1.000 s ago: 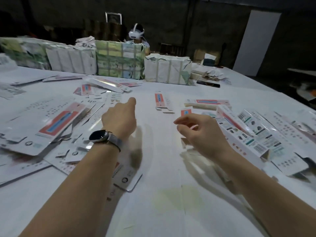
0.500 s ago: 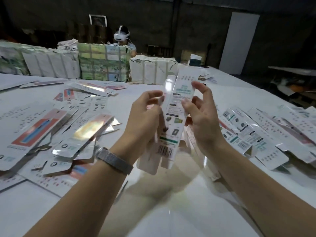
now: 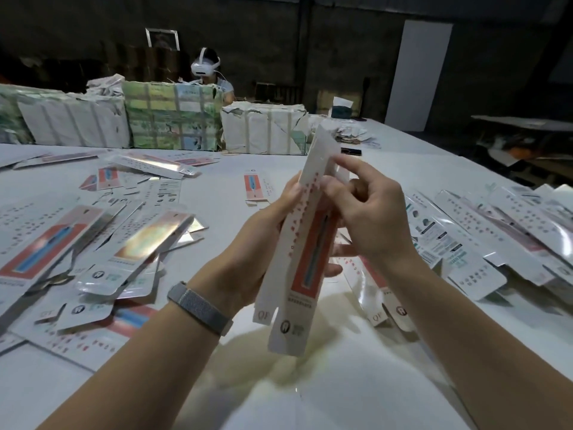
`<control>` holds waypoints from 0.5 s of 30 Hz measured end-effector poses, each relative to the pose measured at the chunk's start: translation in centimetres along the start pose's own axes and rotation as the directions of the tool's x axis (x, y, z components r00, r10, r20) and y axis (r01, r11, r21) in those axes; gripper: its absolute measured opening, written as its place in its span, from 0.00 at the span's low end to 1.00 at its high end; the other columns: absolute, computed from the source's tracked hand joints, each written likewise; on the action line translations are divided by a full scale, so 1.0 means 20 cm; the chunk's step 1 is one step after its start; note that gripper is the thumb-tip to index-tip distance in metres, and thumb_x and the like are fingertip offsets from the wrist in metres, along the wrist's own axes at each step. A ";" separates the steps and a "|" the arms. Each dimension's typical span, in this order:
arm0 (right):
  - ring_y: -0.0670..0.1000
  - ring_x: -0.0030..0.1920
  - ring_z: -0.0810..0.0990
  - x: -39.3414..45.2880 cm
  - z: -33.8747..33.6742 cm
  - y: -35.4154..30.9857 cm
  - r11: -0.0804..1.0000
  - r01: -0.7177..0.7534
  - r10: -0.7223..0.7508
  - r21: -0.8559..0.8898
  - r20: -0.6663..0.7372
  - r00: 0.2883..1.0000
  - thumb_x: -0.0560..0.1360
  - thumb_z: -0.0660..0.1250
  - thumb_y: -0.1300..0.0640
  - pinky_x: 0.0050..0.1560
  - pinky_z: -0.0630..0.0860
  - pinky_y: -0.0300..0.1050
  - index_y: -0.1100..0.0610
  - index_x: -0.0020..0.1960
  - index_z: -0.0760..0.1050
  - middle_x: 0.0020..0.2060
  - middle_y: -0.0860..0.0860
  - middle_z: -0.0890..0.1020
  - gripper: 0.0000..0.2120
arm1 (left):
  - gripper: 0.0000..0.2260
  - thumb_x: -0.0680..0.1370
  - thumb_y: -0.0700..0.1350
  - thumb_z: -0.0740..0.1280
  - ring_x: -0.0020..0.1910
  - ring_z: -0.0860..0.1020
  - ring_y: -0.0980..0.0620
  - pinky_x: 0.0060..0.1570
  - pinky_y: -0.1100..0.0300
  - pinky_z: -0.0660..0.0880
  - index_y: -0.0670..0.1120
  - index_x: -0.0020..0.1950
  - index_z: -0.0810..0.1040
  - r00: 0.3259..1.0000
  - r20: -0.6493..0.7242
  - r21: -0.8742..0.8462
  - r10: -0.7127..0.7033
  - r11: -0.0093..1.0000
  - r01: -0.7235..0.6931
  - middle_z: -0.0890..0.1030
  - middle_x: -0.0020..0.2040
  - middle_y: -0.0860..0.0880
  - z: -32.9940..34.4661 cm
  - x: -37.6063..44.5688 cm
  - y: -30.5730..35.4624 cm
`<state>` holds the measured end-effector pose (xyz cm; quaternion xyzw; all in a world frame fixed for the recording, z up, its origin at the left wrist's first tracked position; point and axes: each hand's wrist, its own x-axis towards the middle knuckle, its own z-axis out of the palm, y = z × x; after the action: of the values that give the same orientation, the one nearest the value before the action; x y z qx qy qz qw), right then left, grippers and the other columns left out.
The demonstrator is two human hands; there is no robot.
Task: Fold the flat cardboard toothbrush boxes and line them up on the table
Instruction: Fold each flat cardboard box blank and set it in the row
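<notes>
I hold a long white toothbrush box (image 3: pixel 302 262) upright above the table, its red panel with a blue brush picture facing me. My left hand (image 3: pixel 263 243) grips its left side from behind, a grey watch band on the wrist. My right hand (image 3: pixel 366 212) pinches the box's upper right edge with curled fingers. Flat unfolded boxes (image 3: pixel 124 243) lie scattered on the left. Folded boxes (image 3: pixel 483 243) lie side by side on the right.
The white table (image 3: pixel 341 383) spreads in front of me. Wrapped bundles (image 3: pixel 173 119) stand in a row along the far edge. Behind them sits a person with a white headset (image 3: pixel 206 65). A lone flat box (image 3: pixel 255 189) lies mid-table.
One second ago both hands hovered over the table holding nothing. They then lifted a box showing its printed back. Now the box is turned so the red front faces me.
</notes>
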<state>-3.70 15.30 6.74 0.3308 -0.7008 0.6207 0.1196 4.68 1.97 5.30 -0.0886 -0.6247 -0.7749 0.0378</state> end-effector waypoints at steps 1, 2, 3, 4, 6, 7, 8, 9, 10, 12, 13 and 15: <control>0.63 0.39 0.82 0.00 -0.01 0.00 1.000 0.001 -0.001 -0.017 -0.027 1.000 0.77 0.70 0.52 0.29 0.82 0.57 0.47 0.64 0.78 0.34 0.62 0.77 0.15 | 0.22 0.83 0.60 0.54 0.45 0.85 0.44 0.43 0.50 0.81 0.51 0.71 0.73 1.000 0.001 -0.012 -0.006 1.000 0.006 0.84 0.48 0.46 0.00 0.01 -0.01; 0.64 0.38 0.82 0.01 -0.01 0.00 0.999 0.006 -0.008 -0.043 -0.051 0.999 0.77 0.70 0.51 0.30 0.82 0.57 0.48 0.63 0.79 0.34 0.64 0.77 0.14 | 0.23 0.83 0.60 0.53 0.44 0.85 0.43 0.43 0.49 0.81 0.50 0.70 0.73 1.000 0.002 -0.020 -0.010 1.000 0.010 0.84 0.47 0.46 0.00 0.01 -0.02; 0.64 0.37 0.81 0.01 -0.01 0.01 0.998 0.008 -0.012 -0.064 -0.070 0.997 0.77 0.71 0.51 0.31 0.82 0.57 0.48 0.62 0.79 0.34 0.65 0.77 0.14 | 0.24 0.83 0.61 0.53 0.44 0.84 0.43 0.43 0.49 0.81 0.49 0.70 0.74 1.000 0.013 -0.028 -0.012 1.000 0.012 0.84 0.48 0.46 0.01 0.01 -0.02; 0.64 0.37 0.81 0.01 -0.01 0.01 0.997 0.005 -0.011 -0.072 -0.082 0.997 0.76 0.71 0.51 0.33 0.82 0.57 0.49 0.62 0.80 0.34 0.64 0.78 0.15 | 0.25 0.83 0.62 0.52 0.45 0.84 0.42 0.45 0.49 0.81 0.48 0.70 0.74 1.000 0.030 -0.027 -0.005 1.000 0.006 0.84 0.49 0.45 0.01 0.00 -0.03; 0.63 0.39 0.82 0.00 -0.01 0.01 0.999 -0.004 0.000 -0.052 -0.079 0.997 0.76 0.71 0.50 0.38 0.83 0.58 0.50 0.64 0.80 0.34 0.63 0.79 0.17 | 0.26 0.83 0.63 0.52 0.48 0.83 0.41 0.47 0.49 0.80 0.47 0.69 0.74 0.999 0.053 0.011 0.014 1.000 -0.014 0.82 0.52 0.44 0.01 0.02 -0.04; 0.62 0.39 0.83 0.00 0.00 0.01 1.000 -0.016 0.014 -0.027 -0.063 0.998 0.75 0.71 0.49 0.39 0.83 0.58 0.51 0.63 0.80 0.35 0.62 0.80 0.17 | 0.25 0.82 0.63 0.53 0.47 0.83 0.41 0.46 0.49 0.81 0.47 0.69 0.74 0.998 0.049 0.036 0.027 0.999 -0.029 0.81 0.52 0.43 0.01 0.05 -0.06; 0.58 0.39 0.84 -0.01 0.00 0.01 1.000 -0.031 0.032 0.003 -0.043 0.999 0.75 0.71 0.49 0.38 0.83 0.55 0.51 0.62 0.81 0.35 0.59 0.82 0.17 | 0.24 0.81 0.60 0.56 0.45 0.82 0.41 0.42 0.48 0.81 0.47 0.70 0.71 0.998 0.026 0.068 0.050 0.996 -0.052 0.80 0.53 0.41 0.01 0.09 -0.07; 0.54 0.38 0.85 -0.01 0.00 0.01 0.998 -0.053 0.054 0.026 -0.028 0.998 0.74 0.72 0.49 0.37 0.83 0.51 0.52 0.60 0.82 0.35 0.55 0.84 0.15 | 0.26 0.78 0.57 0.58 0.42 0.81 0.42 0.39 0.46 0.81 0.45 0.72 0.67 0.996 -0.020 0.099 0.087 0.991 -0.084 0.77 0.53 0.39 0.03 0.14 -0.07; 0.48 0.35 0.84 -0.01 -0.01 0.01 0.996 -0.084 0.085 0.042 -0.018 0.996 0.75 0.72 0.50 0.34 0.81 0.46 0.53 0.57 0.83 0.33 0.52 0.84 0.13 | 0.31 0.75 0.56 0.62 0.40 0.80 0.43 0.38 0.48 0.80 0.42 0.73 0.64 0.988 -0.058 0.141 0.144 0.981 -0.135 0.76 0.53 0.37 0.04 0.17 -0.08; 0.41 0.27 0.77 0.01 -0.02 0.02 0.978 -0.186 0.187 0.095 0.000 0.982 0.76 0.72 0.51 0.30 0.75 0.38 0.57 0.50 0.82 0.25 0.46 0.79 0.09 | 0.42 0.65 0.64 0.76 0.37 0.82 0.51 0.35 0.55 0.80 0.37 0.65 0.66 0.960 0.025 0.232 0.279 0.932 -0.278 0.81 0.45 0.45 0.03 0.21 -0.11; 0.40 0.24 0.74 0.02 -0.03 0.02 0.959 -0.244 0.245 0.142 0.012 0.969 0.77 0.71 0.52 0.28 0.71 0.35 0.58 0.46 0.81 0.23 0.43 0.76 0.09 | 0.45 0.61 0.69 0.76 0.36 0.82 0.57 0.35 0.60 0.80 0.40 0.63 0.65 0.948 0.084 0.241 0.307 0.917 -0.318 0.83 0.41 0.51 0.03 0.23 -0.12; 0.40 0.21 0.69 0.05 -0.06 0.00 0.923 -0.324 0.320 0.208 0.052 0.946 0.78 0.70 0.54 0.24 0.66 0.33 0.60 0.41 0.78 0.21 0.42 0.71 0.11 | 0.47 0.59 0.73 0.73 0.36 0.82 0.61 0.37 0.66 0.79 0.43 0.63 0.61 0.949 0.150 0.200 0.276 0.932 -0.303 0.84 0.38 0.57 0.03 0.28 -0.11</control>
<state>-4.71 16.07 7.48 0.2273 -0.6759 0.7006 -0.0259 -1.19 3.39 4.44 -0.2212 -0.6880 -0.6800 0.1237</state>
